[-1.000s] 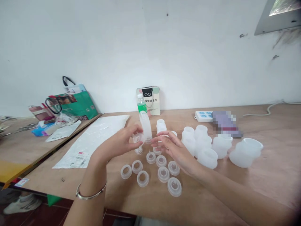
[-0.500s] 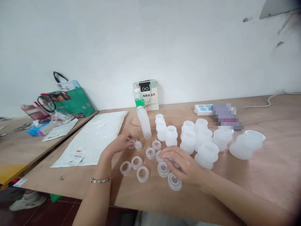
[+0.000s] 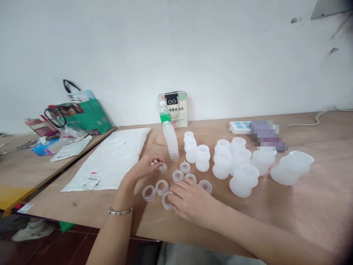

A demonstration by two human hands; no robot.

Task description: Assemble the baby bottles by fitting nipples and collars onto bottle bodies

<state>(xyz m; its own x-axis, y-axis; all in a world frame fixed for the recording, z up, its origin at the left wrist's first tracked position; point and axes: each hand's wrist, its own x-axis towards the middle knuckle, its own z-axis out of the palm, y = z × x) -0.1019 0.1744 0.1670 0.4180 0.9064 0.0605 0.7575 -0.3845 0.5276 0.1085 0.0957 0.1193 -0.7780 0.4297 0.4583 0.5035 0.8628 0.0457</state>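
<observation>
My left hand [image 3: 147, 165] is bent over a clear spouted cap [image 3: 163, 169], its fingertips closed at the top of that piece. To the right, my right hand [image 3: 193, 200] reaches low across the table. Its fingertips close on the right edge of a clear plastic ring [image 3: 164, 201], covering part of it. Two more rings, one farther left [image 3: 149, 193] and one behind [image 3: 161, 187], lie flat. Behind my right hand sit several clear caps with thin spouts, including a front one [image 3: 178, 176] and a rear one [image 3: 185, 167]. A wider clear cap [image 3: 205, 187] lies beyond the knuckles.
Several frosted white wavy bottles [image 3: 244, 180] stand at right. A curved stack of clear cups [image 3: 171, 141] rises before a green-labelled water bottle [image 3: 164, 115] and paper bag [image 3: 179, 110]. A white mailing bag [image 3: 110, 158] covers the left. A power strip [image 3: 239, 127] lies behind.
My right hand has moved left from the wider caps to the nearest ring. My left hand has shifted slightly right, onto the spouted cap. The view has tilted a little.
</observation>
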